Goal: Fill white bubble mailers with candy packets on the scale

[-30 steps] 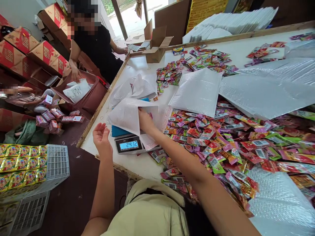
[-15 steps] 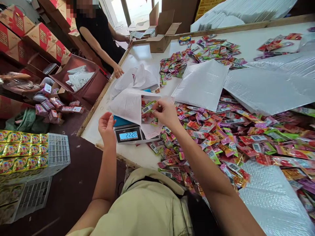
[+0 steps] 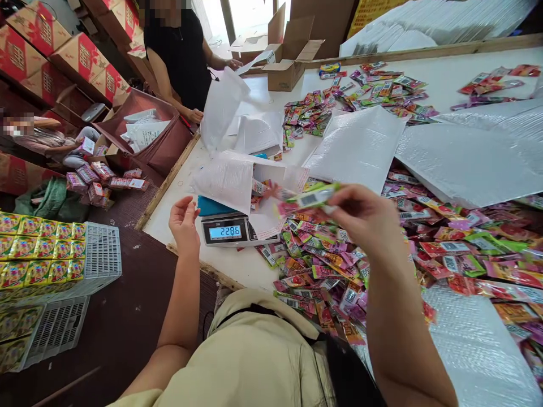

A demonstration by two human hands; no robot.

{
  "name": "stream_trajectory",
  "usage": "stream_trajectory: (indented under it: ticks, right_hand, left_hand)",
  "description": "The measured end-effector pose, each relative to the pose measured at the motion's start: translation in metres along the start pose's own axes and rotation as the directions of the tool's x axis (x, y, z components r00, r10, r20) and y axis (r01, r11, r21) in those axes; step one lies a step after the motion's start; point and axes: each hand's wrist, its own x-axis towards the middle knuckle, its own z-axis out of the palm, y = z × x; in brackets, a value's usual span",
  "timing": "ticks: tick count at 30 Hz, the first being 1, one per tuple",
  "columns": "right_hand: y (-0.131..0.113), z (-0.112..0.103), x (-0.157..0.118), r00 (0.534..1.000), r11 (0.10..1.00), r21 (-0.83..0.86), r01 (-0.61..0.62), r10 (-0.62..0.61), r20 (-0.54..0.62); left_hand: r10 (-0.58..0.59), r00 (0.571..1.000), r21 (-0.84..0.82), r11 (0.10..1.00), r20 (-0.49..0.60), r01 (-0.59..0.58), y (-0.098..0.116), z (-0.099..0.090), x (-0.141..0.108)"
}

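My right hand (image 3: 365,217) pinches a green snack packet (image 3: 311,198) with a barcode, blurred, between the open mailer and the packet pile. A white padded mailer (image 3: 227,181) lies on the digital scale (image 3: 224,230), whose blue display is lit. Its mouth faces right and shows packets inside. Left of the scale, my left hand (image 3: 185,223) is raised with fingers curled and tips together. Whether anything tiny is between them I cannot tell. Loose snack packets (image 3: 331,257) spread beneath and around my right hand.
Flat padded mailers (image 3: 356,144) lie over the packets. Across the table a person in black (image 3: 182,62) handles a white mailer (image 3: 223,107) beside an open carton (image 3: 282,73). A wooden rim (image 3: 169,178) edges the table. Crates (image 3: 102,251) stand on the floor at left.
My right hand has moved right, from the mailer's mouth to over the pile, with a green packet in it. The scale's digits have changed. The co-worker has lifted a white mailer.
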Motion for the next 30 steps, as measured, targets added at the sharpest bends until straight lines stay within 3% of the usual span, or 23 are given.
stream_trajectory:
  ticks: [2,4,8,11,17,21,24,27,30]
  right_hand:
    - [0.004,-0.028,-0.020,0.984,0.995,0.052,-0.085,0.092,-0.150]
    - [0.008,-0.050,-0.039,0.933,0.984,0.045,-0.173,0.178,-0.312]
    - [0.018,-0.071,-0.066,0.822,0.943,0.017,-0.333,0.299,-0.484]
    - [0.026,-0.074,-0.073,0.805,0.933,0.026,-0.359,0.323,-0.498]
    - [0.038,-0.075,-0.072,0.837,0.937,0.002,-0.349,0.312,-0.448]
    - [0.036,-0.075,-0.072,0.839,0.937,0.027,-0.347,0.324,-0.438]
    - [0.028,-0.076,-0.077,0.826,0.932,0.015,-0.361,0.328,-0.459]
    - [0.029,-0.086,-0.085,0.805,0.924,-0.009,-0.383,0.329,-0.494]
    - [0.044,-0.101,-0.089,0.853,0.927,-0.109,-0.359,0.279,-0.441]
  left_hand:
    - [0.003,1.000,0.004,1.000,-0.001,-0.003,0.000,0.001,0.000]
    - [0.013,1.000,0.000,1.000,-0.005,-0.013,0.001,0.004,-0.001]
    - [0.043,0.999,-0.008,0.999,0.010,-0.043,0.005,0.011,-0.002]
    - [0.052,0.999,-0.023,0.998,0.008,-0.052,0.007,0.014,-0.001]
    - [0.083,0.997,0.039,0.996,0.002,-0.083,0.007,0.011,-0.001]
    - [0.177,0.984,0.141,0.974,0.024,-0.179,0.011,0.008,-0.004]
    - [0.299,0.938,0.293,0.894,0.174,-0.340,0.022,0.007,-0.009]
    - [0.347,0.854,0.394,0.775,0.388,-0.494,0.033,0.008,-0.015]
    - [0.365,0.774,0.433,0.669,0.517,-0.604,0.036,0.010,-0.020]
